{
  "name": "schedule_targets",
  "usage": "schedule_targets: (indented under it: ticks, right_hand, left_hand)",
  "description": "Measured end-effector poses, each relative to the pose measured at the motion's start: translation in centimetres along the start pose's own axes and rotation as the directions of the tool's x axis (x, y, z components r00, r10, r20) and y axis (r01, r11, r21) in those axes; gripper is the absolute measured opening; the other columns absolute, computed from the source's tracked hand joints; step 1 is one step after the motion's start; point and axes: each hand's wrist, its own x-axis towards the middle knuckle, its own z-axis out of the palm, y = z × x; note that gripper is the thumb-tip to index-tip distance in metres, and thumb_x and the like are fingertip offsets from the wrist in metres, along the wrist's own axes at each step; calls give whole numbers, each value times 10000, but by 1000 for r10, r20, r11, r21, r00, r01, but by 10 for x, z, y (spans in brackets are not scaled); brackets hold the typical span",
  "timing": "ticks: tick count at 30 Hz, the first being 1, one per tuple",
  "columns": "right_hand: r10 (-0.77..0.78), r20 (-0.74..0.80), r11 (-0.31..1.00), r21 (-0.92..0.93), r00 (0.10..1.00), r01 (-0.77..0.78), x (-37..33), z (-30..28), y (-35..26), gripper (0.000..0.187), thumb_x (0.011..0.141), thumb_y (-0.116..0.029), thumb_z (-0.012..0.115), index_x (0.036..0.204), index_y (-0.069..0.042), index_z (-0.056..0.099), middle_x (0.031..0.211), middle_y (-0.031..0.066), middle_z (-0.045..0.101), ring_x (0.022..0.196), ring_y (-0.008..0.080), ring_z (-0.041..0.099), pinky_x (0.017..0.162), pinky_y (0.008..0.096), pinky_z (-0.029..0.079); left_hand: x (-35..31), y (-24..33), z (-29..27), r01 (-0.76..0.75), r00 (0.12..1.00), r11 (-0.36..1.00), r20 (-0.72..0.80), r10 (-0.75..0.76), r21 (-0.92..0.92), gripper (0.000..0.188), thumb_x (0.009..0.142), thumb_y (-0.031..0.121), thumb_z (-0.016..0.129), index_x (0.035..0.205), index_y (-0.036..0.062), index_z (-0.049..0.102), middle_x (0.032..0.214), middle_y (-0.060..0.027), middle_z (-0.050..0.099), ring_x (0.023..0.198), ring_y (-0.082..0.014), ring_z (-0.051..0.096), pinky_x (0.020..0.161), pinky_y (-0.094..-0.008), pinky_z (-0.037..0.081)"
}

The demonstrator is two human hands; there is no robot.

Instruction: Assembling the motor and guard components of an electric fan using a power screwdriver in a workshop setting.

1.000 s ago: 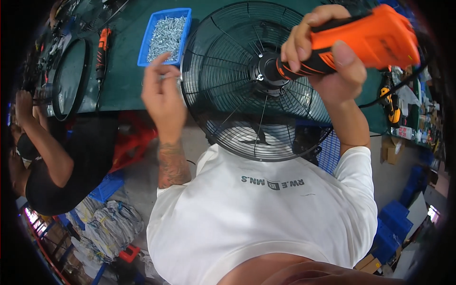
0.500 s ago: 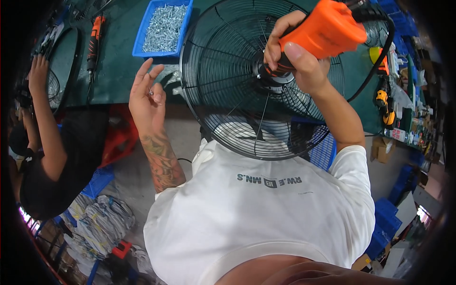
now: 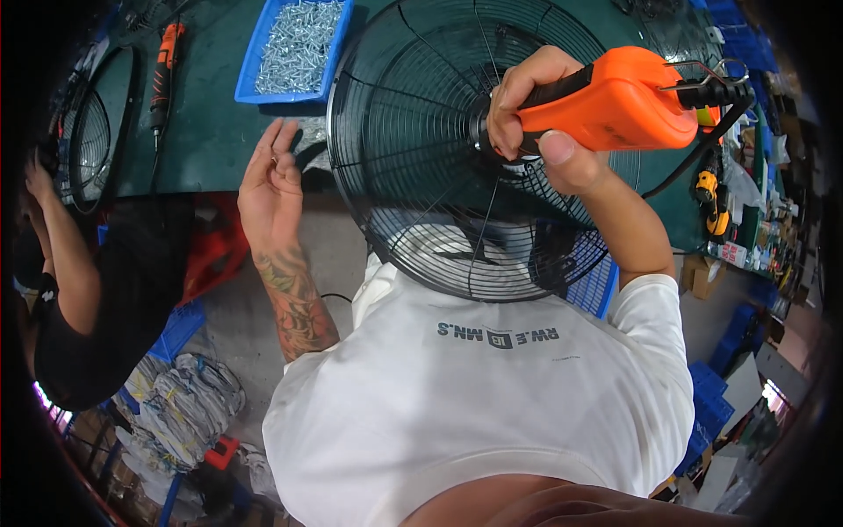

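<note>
My right hand (image 3: 544, 123) is wrapped round an orange and black electric screwdriver (image 3: 637, 101), its cord trailing off to the right. The tool's front end is over the hub of a round black wire fan guard (image 3: 413, 167), but my fingers hide the tip. The guard rests on the table's near edge and overhangs it towards my shirt. Left of the guard, my left hand (image 3: 272, 180) is palm up with fingers partly curled together. A tiny shiny thing shows between them, too small to name. Just beyond it stands a blue tray (image 3: 242, 83) of silver screws (image 3: 299, 48).
Another electric screwdriver (image 3: 164, 79) hangs or lies at the upper left. A co-worker's arm (image 3: 75, 255) is at the far left beside another fan guard (image 3: 92, 140). Yellow and black power tools (image 3: 711, 198) lie along the right side of the green table (image 3: 206, 132).
My right hand and the screwdriver have moved slightly down and right, and the tool lies flatter. My left fingers have drawn closer together. The co-worker's hand has moved down.
</note>
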Motion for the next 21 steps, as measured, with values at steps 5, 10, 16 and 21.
schedule_targets:
  ticks: [5, 10, 16, 21]
  right_hand:
    - [27, -20, 1000, -11, 999, -27, -3, 2, 1, 532, 954, -489, 726, 1105, -15, 539, 745, 57, 575, 598, 148, 563, 555, 299, 498]
    - [-7, 7, 999, -47, 1000, 7, -3, 0, 3, 531, 968, -477, 697, 1124, 7, 548, 745, 68, 589, 589, 151, 579, 564, 293, 509]
    - [63, -85, 996, -64, 994, -68, -7, 0, 2, 516, 953, -431, 693, 1154, 25, 557, 748, 67, 596, 600, 142, 591, 607, 308, 533]
    - [40, -2, 998, 47, 999, -39, 7, -5, -30, 515, 965, -441, 675, 1220, -4, 580, 789, 77, 621, 623, 161, 607, 634, 326, 535]
  left_hand:
    - [-10, 3, -1, -20, 846, 998, 530, 50, -61, 349, 1142, 165, 427, 1379, -61, 546, 802, -31, 480, 662, -80, 466, 523, -231, 373]
    - [-40, -3, 41, -74, 921, 987, 389, 13, 142, 337, 1124, 178, 422, 1320, -42, 585, 768, -3, 428, 598, -76, 390, 504, -242, 338]
    - [-62, -32, 95, -172, 843, 803, 507, -179, 571, 263, 1066, 70, 503, 1262, -50, 630, 929, -70, 663, 627, -79, 535, 593, -222, 476]
    - [-58, -62, 112, -379, 832, 466, 515, -208, 800, 163, 1015, 57, 675, 1154, -26, 681, 921, -59, 762, 672, -65, 603, 618, -224, 503]
